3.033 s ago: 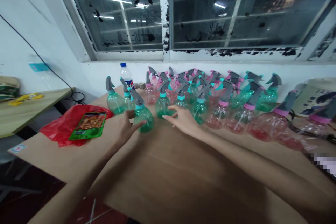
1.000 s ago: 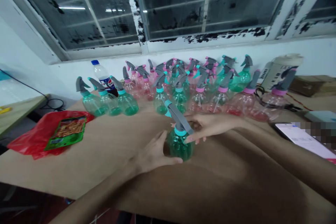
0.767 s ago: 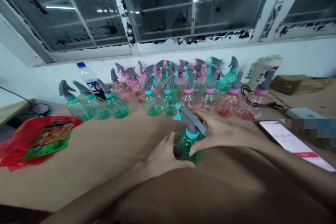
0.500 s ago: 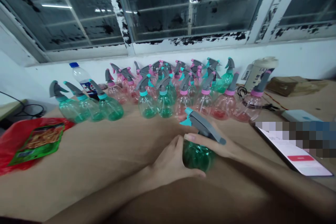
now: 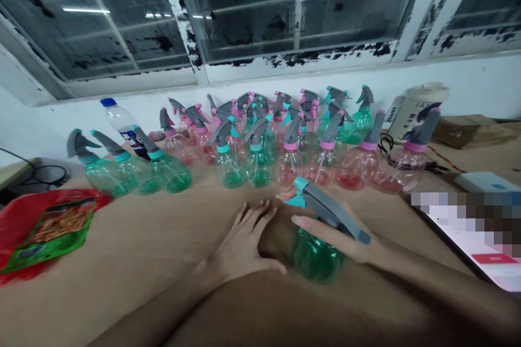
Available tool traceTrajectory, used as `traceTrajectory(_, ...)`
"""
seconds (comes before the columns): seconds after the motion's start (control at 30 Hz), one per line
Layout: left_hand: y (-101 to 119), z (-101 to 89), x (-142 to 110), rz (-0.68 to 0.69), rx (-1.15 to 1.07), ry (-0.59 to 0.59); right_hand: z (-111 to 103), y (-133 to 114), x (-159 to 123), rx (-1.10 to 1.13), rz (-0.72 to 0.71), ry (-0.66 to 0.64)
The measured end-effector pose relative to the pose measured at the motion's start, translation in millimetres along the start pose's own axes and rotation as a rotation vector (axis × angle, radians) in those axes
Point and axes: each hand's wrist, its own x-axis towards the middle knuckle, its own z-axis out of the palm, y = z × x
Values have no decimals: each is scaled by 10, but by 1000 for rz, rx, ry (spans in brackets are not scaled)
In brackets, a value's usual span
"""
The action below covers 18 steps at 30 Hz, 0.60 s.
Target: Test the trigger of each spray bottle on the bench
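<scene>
A green spray bottle [image 5: 319,257] with a grey and teal trigger head stands close in front of me. My right hand [image 5: 345,236] is wrapped round its neck, thumb across the near side and a fingertip showing past the trigger. Just left of the bottle is my left hand [image 5: 246,244], fingers spread and low over the table, apart from the bottle. Behind the hands, two green spray bottles [image 5: 230,171] stand side by side. A group of three more green bottles [image 5: 173,172] is off to the left.
Pink spray bottles [image 5: 352,168] line the back, mixed with green ones by the wall. A cola bottle [image 5: 122,122] stands at the back left. A snack packet [image 5: 57,230] lies on a red plastic bag [image 5: 16,209]. A phone [image 5: 468,244] lies right, near cables and a cup [image 5: 419,108].
A green bottle was taken from the row and brought nearer to me. My right hand closed round its neck; my left hand let go of its body and spread its fingers.
</scene>
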Motion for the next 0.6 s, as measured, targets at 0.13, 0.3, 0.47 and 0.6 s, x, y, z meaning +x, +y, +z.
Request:
traceTrajectory(0.13,6,11,16,-3,9,-18,-6,-37,-4,-54,9,8)
traceTrajectory(0.3,9,28,12,3,-5,-5,-34,-80,-20,-136,-2,-14)
traceTrajectory(0.47,32,0,17,0,5,-16,-53,-54,-32,-100,-4,-60)
traceTrajectory(0.6,39,-8,11,4,13,-15,-22,-26,-65,-25,29,-86)
